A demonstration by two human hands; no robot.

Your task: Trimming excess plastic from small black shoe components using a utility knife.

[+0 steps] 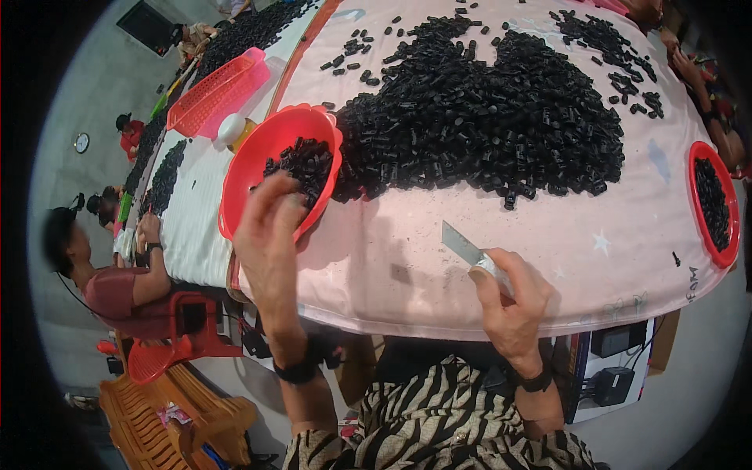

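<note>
My left hand point(269, 231) hangs over the near rim of a red scalloped bowl point(243, 176). Its fingers are loosely curved and apart, a little blurred, with nothing visible between them. Small black plastic parts point(309, 168) lie in the bowl. My right hand point(513, 301) grips a cutter blade point(462, 243) by its white-wrapped end, above the pink cloth, the bare metal slanting up and left. Beyond both hands spreads a large heap of the same black parts point(486, 110).
A pink-red basket point(215, 94) and a white round-topped object point(231, 128) stand left of the bowl. At the right edge sits a red oval tray point(734, 235) of black parts. Other people work around the tables; one person point(117, 290) sits at left by a red chair point(184, 337).
</note>
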